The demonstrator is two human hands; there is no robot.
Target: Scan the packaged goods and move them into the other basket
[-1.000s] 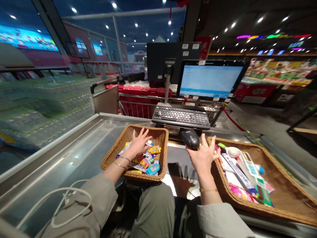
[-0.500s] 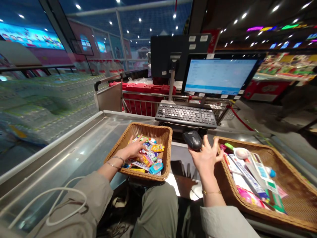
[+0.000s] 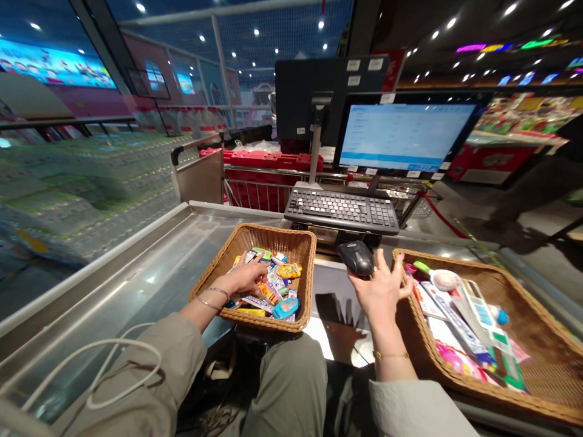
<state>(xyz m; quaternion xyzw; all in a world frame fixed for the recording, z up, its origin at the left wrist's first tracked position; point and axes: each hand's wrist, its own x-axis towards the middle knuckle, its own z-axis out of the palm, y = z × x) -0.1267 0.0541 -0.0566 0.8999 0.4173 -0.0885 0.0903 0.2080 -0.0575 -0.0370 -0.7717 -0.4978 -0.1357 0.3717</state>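
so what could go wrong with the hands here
The white cable looped across the left sleeve could snag. The right hand, fingers spread beside the black barcode scanner, might knock it. The left hand, among jumbled packages in the wicker basket, might bury smaller ones.

The left hand [image 3: 248,275] doesn't hang over the middle of the left basket [image 3: 311,273] anymore, it's shifted toward the basket's left side and sits lower. Fingers [image 3: 259,267] now dip down at the packets [image 3: 273,279] instead of fanning up toward the back rim like a second ago. Plus there's a green packet [image 3: 263,253] poking out past them that's hidden earlier. Whole head view's swung a touch left too.
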